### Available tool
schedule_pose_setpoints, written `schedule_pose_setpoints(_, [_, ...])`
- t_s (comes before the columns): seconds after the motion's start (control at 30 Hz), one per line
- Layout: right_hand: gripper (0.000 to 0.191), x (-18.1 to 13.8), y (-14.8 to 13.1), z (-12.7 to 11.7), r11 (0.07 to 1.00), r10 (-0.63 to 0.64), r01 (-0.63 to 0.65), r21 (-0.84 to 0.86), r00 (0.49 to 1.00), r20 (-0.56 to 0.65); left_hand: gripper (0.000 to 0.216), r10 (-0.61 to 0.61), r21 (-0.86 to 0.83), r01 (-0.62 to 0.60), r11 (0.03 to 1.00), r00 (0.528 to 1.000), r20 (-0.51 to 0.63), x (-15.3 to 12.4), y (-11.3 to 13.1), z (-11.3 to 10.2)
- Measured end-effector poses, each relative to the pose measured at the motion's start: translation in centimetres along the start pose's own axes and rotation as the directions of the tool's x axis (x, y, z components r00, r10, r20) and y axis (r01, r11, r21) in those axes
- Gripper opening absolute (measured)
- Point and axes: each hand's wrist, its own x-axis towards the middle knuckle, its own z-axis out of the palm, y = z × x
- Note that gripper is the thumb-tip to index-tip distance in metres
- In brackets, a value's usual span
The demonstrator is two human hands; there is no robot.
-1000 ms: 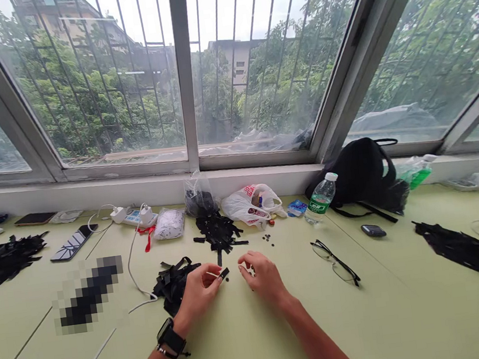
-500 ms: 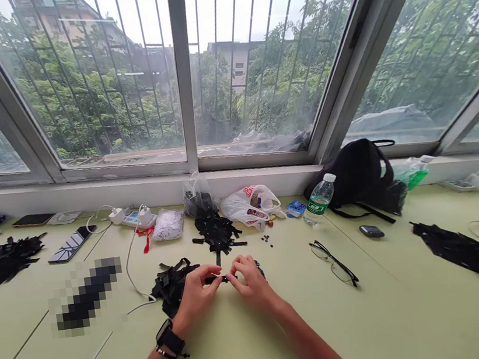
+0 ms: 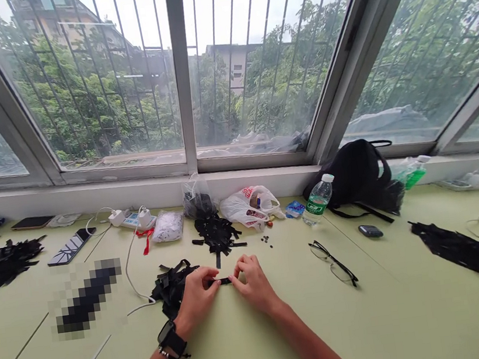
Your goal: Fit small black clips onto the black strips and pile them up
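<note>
My left hand (image 3: 196, 294) and my right hand (image 3: 253, 283) meet above the pale green table (image 3: 261, 341). Between them they pinch a short black strip (image 3: 223, 281), one end in each hand's fingertips. A tangled heap of black strips (image 3: 172, 288) lies against my left hand, partly hidden by it. A second heap of black strips (image 3: 215, 234) sits farther forward, beyond my hands. Several small dark beads (image 3: 266, 239) are scattered to its right. A black watch (image 3: 171, 339) circles my left wrist.
Eyeglasses (image 3: 332, 263), a water bottle (image 3: 319, 200), a black backpack (image 3: 354, 179), plastic bags (image 3: 249, 206) and a power strip (image 3: 132, 220) with white cables lie around. Large black strip bunches (image 3: 465, 251) rest at both sides. Barred windows line the far edge.
My hands have drawn closer around the black strip, which now lies level between them. The white stick held in my left fingers earlier no longer shows.
</note>
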Motion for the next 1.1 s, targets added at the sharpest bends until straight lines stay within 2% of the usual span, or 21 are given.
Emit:
schedule_pose_setpoints(0.4, [0.018,0.0,-0.2,0.1,0.995,-0.007,0.002,-0.099,0.999,-0.042,0.022,0.006,0.071,-0.009,0.997,0.999,0.049,-0.1,0.0,-0.2])
schedule_pose_setpoints(0.5, [0.02,0.0,0.1,0.3,0.988,-0.008,-0.007,-0.155,0.996,-0.092,0.036,0.094,0.116,-0.105,0.988,0.991,0.095,-0.4,0.7,-0.4])
schedule_pose_setpoints(0.6, [0.019,0.3,0.6,0.2,0.984,-0.015,-0.01,-0.176,0.99,-0.143,0.043,0.199,0.153,-0.232,0.961,0.959,0.201,-0.7,1.5,-0.4])
schedule_pose_setpoints(0.7, [0.017,1.1,1.8,-0.8,0.995,-0.002,-0.018,-0.098,0.979,-0.206,0.039,0.253,0.188,-0.309,0.933,0.929,0.271,-1.0,1.9,-0.2])
schedule_pose_setpoints(0.8, [0.023,2.0,3.8,-2.5,0.997,0.07,-0.061,0.041,0.963,-0.26,0.036,0.272,0.228,-0.339,0.913,0.92,0.283,-1.1,1.7,0.0])
schedule_pose_setpoints(0.93, [0.025,2.6,6.3,-4.3,0.986,0.143,-0.121,0.117,0.968,-0.205,0.034,0.27,0.288,-0.341,0.895,0.928,0.258,-1.1,1.4,-0.2])
schedule_pose_setpoints(1.1, [0.021,2.2,6.9,-3.9,0.991,0.11,-0.105,0.078,0.992,-0.06,0.029,0.265,0.333,-0.335,0.882,0.934,0.24,-1.0,1.2,-0.4])
